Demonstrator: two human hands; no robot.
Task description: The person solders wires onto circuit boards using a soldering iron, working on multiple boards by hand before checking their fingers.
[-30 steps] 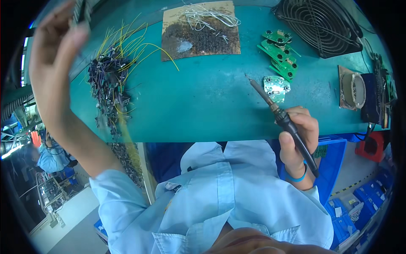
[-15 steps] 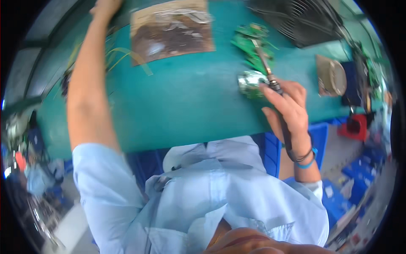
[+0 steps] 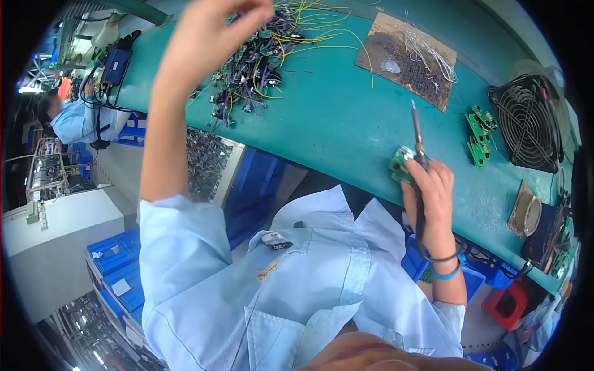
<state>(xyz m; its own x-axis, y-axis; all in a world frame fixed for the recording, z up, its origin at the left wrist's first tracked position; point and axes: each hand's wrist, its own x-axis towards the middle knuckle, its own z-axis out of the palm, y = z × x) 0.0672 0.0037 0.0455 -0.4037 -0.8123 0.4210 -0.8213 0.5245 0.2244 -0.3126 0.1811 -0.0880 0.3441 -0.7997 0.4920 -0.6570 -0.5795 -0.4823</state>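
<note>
My right hand (image 3: 430,195) is closed around a soldering iron (image 3: 418,139), its tip pointing away from me and its dark cord trailing down the wrist. Thumb and fingers also hold a small green circuit board (image 3: 401,162) beside the iron, above the table's near edge. At the far left my left hand (image 3: 213,37) hovers over a tangled heap of black and yellow wires (image 3: 250,77) with small connectors. Its thumb points right. The other fingers are blurred and partly cut off by the picture's top edge, so whether they grip anything is hidden.
A worn brown board (image 3: 405,65) with pale wire strands lies at the back. Several green circuit boards (image 3: 479,136) sit before a black fan (image 3: 527,123) on the right. Nearby is a round roll (image 3: 527,213). Another person (image 3: 77,120) sits far left; a red stool (image 3: 504,306) stands below the table.
The view has swung left, bringing the wire heap and the other person into sight. My left arm is bent more closely. The iron and circuit board stay in my right hand, farther from the other boards.
</note>
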